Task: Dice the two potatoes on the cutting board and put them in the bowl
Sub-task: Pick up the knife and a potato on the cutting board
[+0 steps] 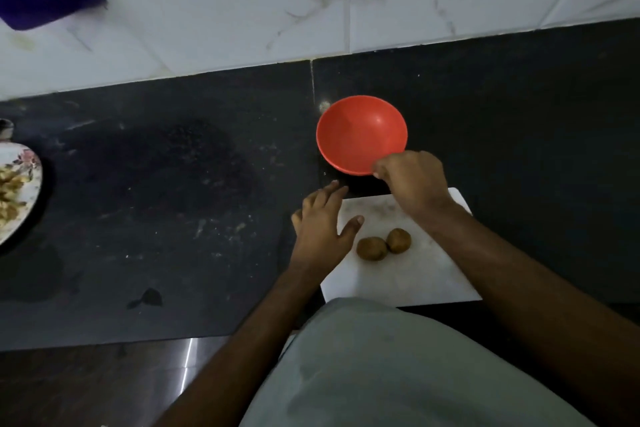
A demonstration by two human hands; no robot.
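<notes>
The red bowl (360,133) was pinched at its near rim by the right hand (412,184) while the left hand (320,229) lay flat and empty on the white cutting board (415,274) edge beside two whole potatoes (383,244), so the bowl was best set close behind the board.

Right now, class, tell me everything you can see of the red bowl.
The bowl is round, plain orange-red, smooth and slightly glossy, like plastic, and empty. It stands upright on the dark counter, just beyond the white cutting board's far edge, near the tiled wall. The right hand pinches its near rim; the left hand stays off it.
</notes>
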